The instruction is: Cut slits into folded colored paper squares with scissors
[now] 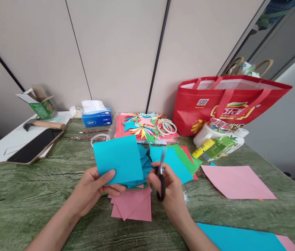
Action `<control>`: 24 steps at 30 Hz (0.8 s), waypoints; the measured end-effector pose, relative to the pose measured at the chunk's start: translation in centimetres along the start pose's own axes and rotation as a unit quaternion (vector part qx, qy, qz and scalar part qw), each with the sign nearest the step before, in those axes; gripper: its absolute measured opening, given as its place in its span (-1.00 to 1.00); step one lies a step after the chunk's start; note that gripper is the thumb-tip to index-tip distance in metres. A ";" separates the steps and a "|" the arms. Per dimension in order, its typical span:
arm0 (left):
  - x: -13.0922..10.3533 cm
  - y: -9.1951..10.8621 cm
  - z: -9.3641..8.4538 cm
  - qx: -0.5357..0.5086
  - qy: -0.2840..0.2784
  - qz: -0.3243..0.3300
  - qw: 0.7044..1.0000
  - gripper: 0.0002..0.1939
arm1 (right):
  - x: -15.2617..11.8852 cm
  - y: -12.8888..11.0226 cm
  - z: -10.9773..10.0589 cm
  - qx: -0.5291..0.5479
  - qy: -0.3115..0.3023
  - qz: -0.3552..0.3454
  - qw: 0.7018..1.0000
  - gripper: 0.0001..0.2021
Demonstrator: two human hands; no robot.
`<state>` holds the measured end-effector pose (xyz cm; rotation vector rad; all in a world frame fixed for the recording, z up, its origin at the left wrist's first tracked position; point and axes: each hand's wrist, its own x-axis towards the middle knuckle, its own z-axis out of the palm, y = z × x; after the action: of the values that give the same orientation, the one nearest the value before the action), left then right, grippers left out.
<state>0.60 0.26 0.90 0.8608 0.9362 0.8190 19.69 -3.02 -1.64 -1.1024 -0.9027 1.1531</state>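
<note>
My left hand [95, 186] pinches a blue paper square [118, 160] between thumb and fingers. Black-handled scissors [160, 181] are in my right hand [172, 191], blades pointing up and away, just right of the square and not touching it. Under and beside the held square lie more blue pieces [145, 164]. Nearer me, pink paper squares [134, 205] are stacked unevenly on the green table [90, 223]. Behind the scissors, blue paper [181, 167] overlaps a green sheet [189, 160] and some red paper.
Folded paper stars [142, 127] lie at the back beside a blue tissue box [96, 118]. A phone [36, 146] and a wooden-handled tool [45, 124] rest at left. On the right are a red bag [194, 104], a yellow glue stick [203, 148], pink paper [239, 181] and blue paper [236, 237].
</note>
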 end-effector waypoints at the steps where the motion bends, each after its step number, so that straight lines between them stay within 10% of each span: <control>1: 0.0 0.0 0.0 -0.001 0.000 -0.002 1.000 -0.82 | -0.2 0.0 0.2 0.002 -0.060 0.015 0.998 -0.68; 6: 0.0 -0.3 0.0 0.019 -0.002 -0.007 1.000 -0.79 | -1.0 0.2 0.7 0.008 -0.206 0.062 0.977 -0.70; 24: 0.0 -0.6 0.3 0.070 -0.031 -0.025 0.997 -0.75 | -0.6 0.2 0.6 0.054 -0.162 0.076 0.982 -0.63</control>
<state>0.98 -0.08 0.46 0.9751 0.9653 0.6851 18.99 -3.53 -1.67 -0.9221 -1.0046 1.5206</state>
